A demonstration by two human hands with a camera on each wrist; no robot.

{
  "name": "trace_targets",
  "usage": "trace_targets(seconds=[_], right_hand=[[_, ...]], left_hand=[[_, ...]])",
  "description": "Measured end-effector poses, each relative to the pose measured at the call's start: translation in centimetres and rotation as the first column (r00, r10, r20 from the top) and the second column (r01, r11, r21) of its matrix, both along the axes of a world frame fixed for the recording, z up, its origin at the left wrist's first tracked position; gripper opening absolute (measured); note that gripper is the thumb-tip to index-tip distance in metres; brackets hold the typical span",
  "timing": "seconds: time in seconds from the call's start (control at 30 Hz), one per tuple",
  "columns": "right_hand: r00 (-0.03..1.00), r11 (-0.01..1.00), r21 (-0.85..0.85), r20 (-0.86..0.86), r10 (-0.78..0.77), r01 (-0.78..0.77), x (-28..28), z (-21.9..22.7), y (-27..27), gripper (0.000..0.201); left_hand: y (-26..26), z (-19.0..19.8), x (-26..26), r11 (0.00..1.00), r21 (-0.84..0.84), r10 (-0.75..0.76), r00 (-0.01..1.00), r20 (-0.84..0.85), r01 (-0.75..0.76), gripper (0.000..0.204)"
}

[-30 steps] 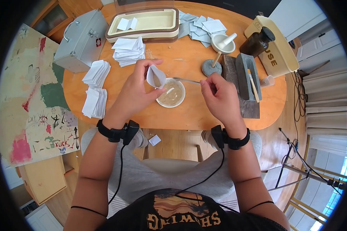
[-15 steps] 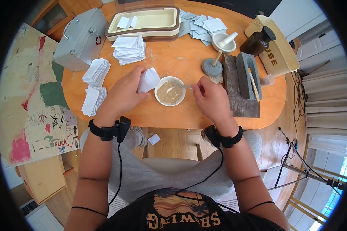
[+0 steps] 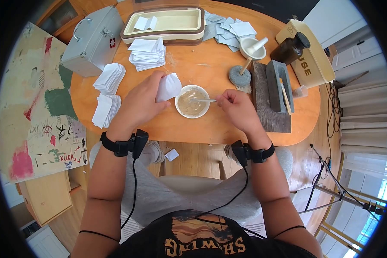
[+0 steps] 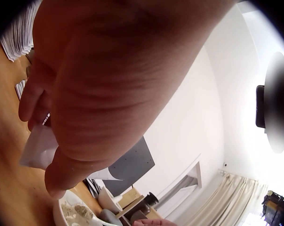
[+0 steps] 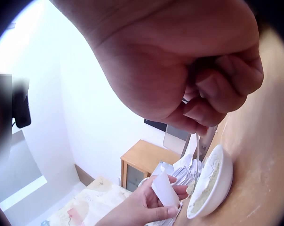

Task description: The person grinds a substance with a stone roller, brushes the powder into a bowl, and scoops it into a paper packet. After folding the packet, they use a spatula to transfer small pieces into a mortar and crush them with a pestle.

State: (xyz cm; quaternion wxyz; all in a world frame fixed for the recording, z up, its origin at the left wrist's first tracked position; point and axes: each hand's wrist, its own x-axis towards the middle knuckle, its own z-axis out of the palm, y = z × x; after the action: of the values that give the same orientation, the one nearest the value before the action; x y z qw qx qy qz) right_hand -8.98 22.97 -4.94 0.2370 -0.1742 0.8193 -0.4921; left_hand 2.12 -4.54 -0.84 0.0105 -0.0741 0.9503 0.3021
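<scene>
My left hand (image 3: 144,96) grips a small white paper envelope (image 3: 170,87) between thumb and fingers, left of the bowl. A white bowl (image 5: 224,181) stands on the table before me with beige powder (image 3: 190,111) in it. Pinched in my right hand (image 3: 237,108), at the bowl's right side, is a thin metal spoon (image 3: 207,100). Its handle crosses the rim and its tip lies over the powder. In the left wrist view the spoon's tip carries a small heap of powder (image 4: 83,212). The right hand's other fingers are curled in.
Stacks of white envelopes (image 3: 147,55) lie at the left, near a silver case (image 3: 88,45). Behind are a cream tray (image 3: 167,34) and scattered grey packets (image 3: 228,36). At right stand a mortar (image 3: 253,50), a brown jar (image 3: 288,49), a grey stone trough (image 3: 276,92) and a cream bin (image 3: 316,69).
My left hand has drawn the envelope left from over the bowl and tilted it, so its opening no longer faces me. The right hand has brought the spoon down into the bowl.
</scene>
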Motion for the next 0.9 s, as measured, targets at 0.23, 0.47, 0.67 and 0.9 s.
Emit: trace_targets(seconds=[0.23,0.47,0.67,0.9], right_hand=[[0.994,0.985,-0.162,0.098,-0.047,0.062,-0.6,2.2,1.2,0.028],[0.995,0.968,-0.233,-0.003,-0.097,0.094,0.8,2.3,-0.1,0.027],[0.593,0.998,-0.047,-0.805,-0.01,-0.046,2.5,3.4,-0.9,0.018],[0.803,0.97,-0.194,-0.55,-0.229,0.144,2.1,4.4,0.3,0.021]], left_hand=[[0.2,-0.1,0.1,0.996,-0.092,0.008,0.999,-0.032,-0.01,0.068],[1.7,-0.4,-0.4,0.99,-0.104,-0.102,0.989,-0.108,0.091,0.068],[2.5,0.3,-0.6,0.995,0.067,-0.07,0.993,-0.095,0.076,0.07],[1.3,-0.6,-1.0,0.98,0.182,0.083,0.996,-0.033,-0.076,0.073]])
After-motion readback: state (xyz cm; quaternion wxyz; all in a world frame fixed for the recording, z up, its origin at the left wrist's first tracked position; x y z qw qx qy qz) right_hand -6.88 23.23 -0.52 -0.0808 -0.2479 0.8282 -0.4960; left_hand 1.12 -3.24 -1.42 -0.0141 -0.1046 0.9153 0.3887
